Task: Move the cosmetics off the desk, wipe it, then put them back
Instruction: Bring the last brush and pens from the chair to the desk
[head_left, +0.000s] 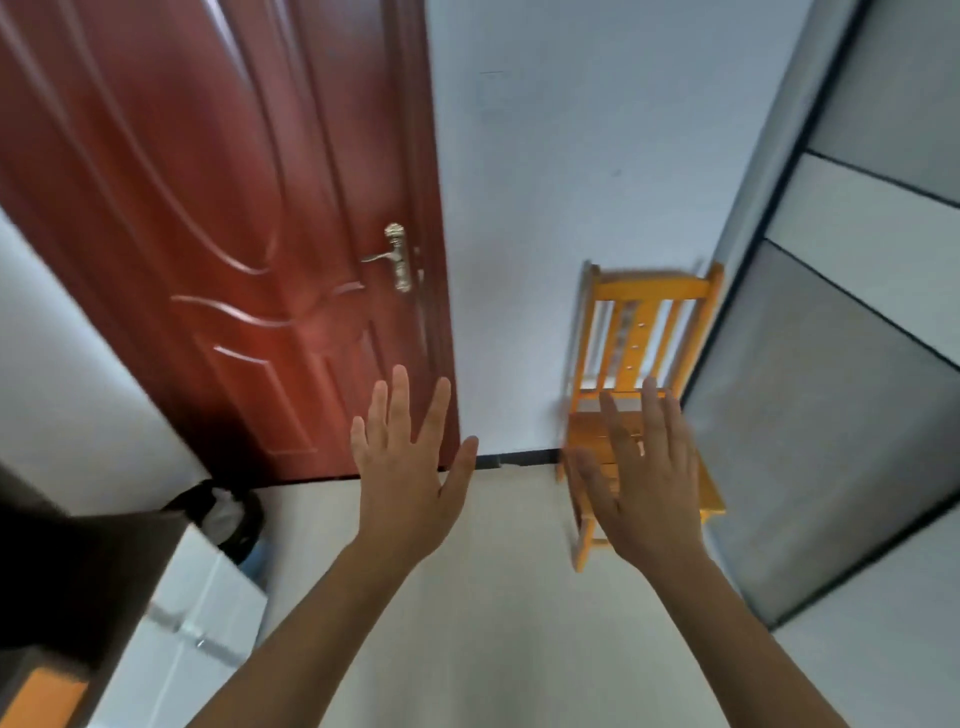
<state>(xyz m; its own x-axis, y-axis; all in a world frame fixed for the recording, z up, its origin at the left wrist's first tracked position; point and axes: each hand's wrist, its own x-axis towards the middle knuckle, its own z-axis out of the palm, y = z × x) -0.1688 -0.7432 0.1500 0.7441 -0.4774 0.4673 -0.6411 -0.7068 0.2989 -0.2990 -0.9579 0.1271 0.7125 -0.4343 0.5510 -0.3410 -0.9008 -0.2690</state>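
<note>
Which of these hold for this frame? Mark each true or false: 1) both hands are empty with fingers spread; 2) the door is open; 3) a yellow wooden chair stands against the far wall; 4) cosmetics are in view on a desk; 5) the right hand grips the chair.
1) True: the left hand and the right hand are both held out open, holding nothing.
2) False: the reddish-brown door is closed, and its metal handle is untouched.
3) True: the yellow chair stands by the white wall.
4) False: no cosmetics or desk surface show in this view.
5) False: the right hand is open in front of the chair, gripping nothing.
</note>
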